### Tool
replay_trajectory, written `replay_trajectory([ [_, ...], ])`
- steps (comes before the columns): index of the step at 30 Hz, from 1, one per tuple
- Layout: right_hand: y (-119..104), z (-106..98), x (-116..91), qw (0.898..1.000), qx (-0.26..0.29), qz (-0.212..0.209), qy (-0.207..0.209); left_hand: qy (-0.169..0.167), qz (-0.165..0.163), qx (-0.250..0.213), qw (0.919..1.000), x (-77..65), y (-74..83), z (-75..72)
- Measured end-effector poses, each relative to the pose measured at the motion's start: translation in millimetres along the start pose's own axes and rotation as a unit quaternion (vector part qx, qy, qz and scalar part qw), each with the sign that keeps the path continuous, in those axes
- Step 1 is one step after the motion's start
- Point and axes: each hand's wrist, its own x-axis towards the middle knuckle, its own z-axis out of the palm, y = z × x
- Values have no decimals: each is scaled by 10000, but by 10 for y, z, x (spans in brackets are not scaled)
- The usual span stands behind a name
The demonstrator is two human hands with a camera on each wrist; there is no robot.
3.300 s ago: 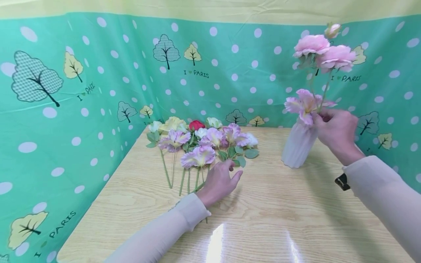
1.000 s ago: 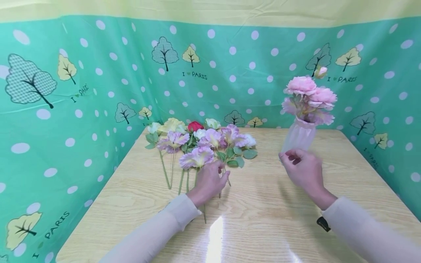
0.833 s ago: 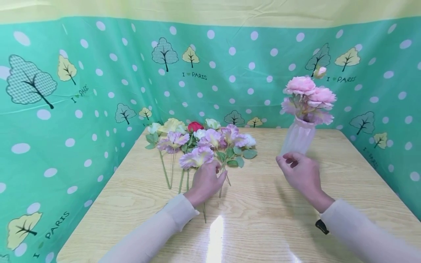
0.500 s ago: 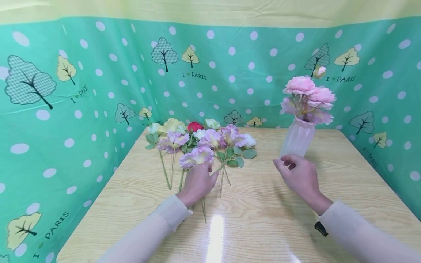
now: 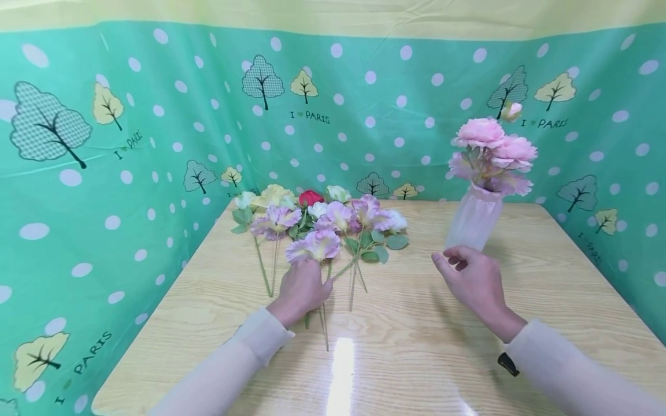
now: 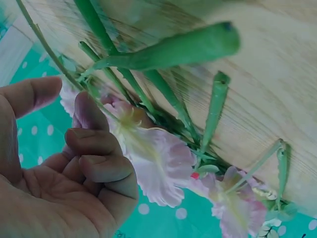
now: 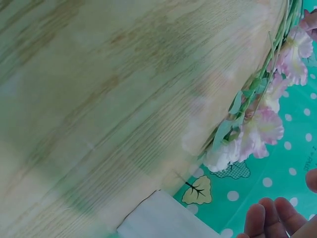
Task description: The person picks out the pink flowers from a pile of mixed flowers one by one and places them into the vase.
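My left hand (image 5: 303,289) is over the stems just in front of a light purple flower (image 5: 314,245). In the left wrist view, thumb and index finger stand apart near a thin green stem (image 6: 45,45), the other fingers loosely bent. No grip on the stem shows. At the right, a whitish ribbed vase (image 5: 473,222) stands upright with pink flowers (image 5: 480,133), a bud (image 5: 512,111) and purple blooms in its mouth. My right hand (image 5: 476,283) hovers before the vase base, fingers loosely curled around nothing; whether it touches the vase is unclear.
Behind the left hand lie more flowers: a red one (image 5: 311,198), a yellow one (image 5: 274,196), white and purple ones, their stems toward me. Green leaves (image 5: 381,254) lie at the pile's right. A dotted green cloth (image 5: 333,138) borders the wooden table (image 5: 406,346).
The pink flowers went down into the vase; the right hand let go of their stems and came down to the vase's base. The left hand moved left across the stems toward the front purple flower.
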Motion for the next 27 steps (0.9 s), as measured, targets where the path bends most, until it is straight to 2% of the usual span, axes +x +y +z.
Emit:
replay_trajectory([
  [3, 2, 0, -2, 10000, -2, -41, 22, -102, 35, 115, 9999, -16, -27, 1],
  [7, 9, -2, -8, 10000, 1, -47, 11, -296, 58, 50, 9995, -47, -52, 1],
  [14, 9, -13, -16, 10000, 23, 8, -54, -644, -210, -74, 9977, -73, -59, 7],
  [22, 12, 9, -36, 9999, 85, 49, -133, -888, -314, -443, 9946, -87, -56, -21],
  [27, 37, 25, -49, 9999, 130, -55, -19, -828, -426, -786, 9926, -101, -59, -54],
])
